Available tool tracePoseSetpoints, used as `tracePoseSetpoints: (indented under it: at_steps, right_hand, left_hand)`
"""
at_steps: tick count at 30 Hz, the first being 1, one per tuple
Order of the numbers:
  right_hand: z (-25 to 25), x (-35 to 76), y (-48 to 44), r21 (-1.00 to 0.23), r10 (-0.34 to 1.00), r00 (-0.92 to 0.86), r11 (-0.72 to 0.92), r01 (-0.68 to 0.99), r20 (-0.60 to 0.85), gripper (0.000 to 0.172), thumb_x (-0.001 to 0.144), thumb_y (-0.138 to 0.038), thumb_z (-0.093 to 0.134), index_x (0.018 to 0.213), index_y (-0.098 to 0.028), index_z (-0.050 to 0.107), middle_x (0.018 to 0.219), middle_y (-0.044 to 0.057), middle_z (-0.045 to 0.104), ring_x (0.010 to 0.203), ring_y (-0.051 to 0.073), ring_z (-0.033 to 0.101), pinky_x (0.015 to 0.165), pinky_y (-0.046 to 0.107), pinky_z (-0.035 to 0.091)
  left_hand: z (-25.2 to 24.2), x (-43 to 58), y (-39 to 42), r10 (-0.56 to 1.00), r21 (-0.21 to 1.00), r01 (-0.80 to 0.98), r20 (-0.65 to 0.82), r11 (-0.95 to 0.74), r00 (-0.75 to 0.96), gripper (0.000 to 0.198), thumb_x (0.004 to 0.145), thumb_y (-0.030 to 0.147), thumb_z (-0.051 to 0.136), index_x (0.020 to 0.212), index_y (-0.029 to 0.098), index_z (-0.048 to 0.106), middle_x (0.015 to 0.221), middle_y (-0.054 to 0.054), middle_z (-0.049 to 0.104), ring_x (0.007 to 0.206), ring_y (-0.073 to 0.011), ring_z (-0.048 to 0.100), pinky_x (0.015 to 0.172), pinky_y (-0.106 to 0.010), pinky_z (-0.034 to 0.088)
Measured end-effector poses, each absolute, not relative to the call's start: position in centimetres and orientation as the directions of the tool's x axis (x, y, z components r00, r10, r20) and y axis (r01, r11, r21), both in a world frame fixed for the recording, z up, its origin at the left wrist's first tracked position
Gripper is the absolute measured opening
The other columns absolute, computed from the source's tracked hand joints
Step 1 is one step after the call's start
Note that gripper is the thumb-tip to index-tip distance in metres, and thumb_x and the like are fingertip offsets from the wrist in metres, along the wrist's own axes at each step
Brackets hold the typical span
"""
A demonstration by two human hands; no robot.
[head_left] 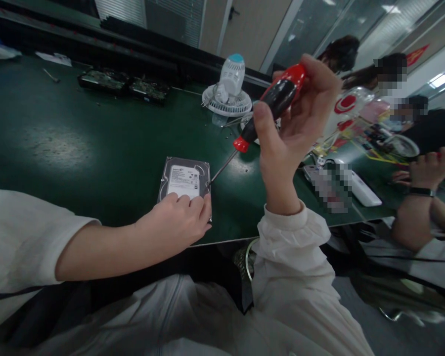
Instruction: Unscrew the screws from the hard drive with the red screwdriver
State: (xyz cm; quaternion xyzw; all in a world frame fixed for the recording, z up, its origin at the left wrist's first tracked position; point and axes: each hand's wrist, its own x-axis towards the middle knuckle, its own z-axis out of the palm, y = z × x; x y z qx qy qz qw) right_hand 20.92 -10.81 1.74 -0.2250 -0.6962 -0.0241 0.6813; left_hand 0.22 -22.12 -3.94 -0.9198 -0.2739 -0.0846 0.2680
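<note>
A silver and black hard drive (184,180) with a white label lies on the green table (74,148) close to its front edge. Across its near end rests my left hand (181,217), fingers curled over and gripping the drive. My right hand (296,118) is raised to the right, wrapped round the handle of a red and black screwdriver (278,99). The screwdriver slants down to the left, its tip at the drive's right edge, by a screw spot. My left fingers hide the drive's near part.
Two opened drives (104,80) lie at the back left. A small white fan (232,81) stands behind the hard drive. On the right are a white elongated object (361,188), cluttered plastic items and another person's hands (430,170). A basket sits below the table edge.
</note>
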Motion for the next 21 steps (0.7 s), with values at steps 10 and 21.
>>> tracePoseSetpoints:
  at_steps: [10, 21]
  right_hand:
    - [1.4, 21.7, -9.6, -0.240, 0.273, -0.072, 0.922, 0.304, 0.959, 0.050, 0.091, -0.051, 0.052, 0.137, -0.033, 0.050, 0.146, 0.006, 0.049, 0.113, 0.018, 0.065, 0.083, 0.034, 0.059]
    - [1.7, 20.6, -10.3, -0.272, 0.282, -0.001, 0.927, 0.260, 0.960, 0.040, 0.086, -0.041, 0.067, 0.121, -0.041, 0.047, 0.119, 0.001, 0.054, 0.116, 0.018, 0.067, 0.089, 0.036, 0.059]
  left_hand:
    - [-3.9, 0.3, -22.3, 0.463, -0.442, 0.560, 0.315, -0.701, 0.828, 0.046, 0.099, 0.035, 0.058, 0.128, 0.001, 0.068, 0.080, -0.010, 0.068, 0.064, -0.0223, 0.068, 0.054, -0.032, 0.044]
    - [-3.9, 0.3, -22.3, 0.462, -0.449, 0.557, 0.312, -0.698, 0.830, 0.045, 0.097, 0.037, 0.061, 0.125, 0.002, 0.070, 0.078, -0.009, 0.068, 0.062, -0.0215, 0.067, 0.054, -0.032, 0.043]
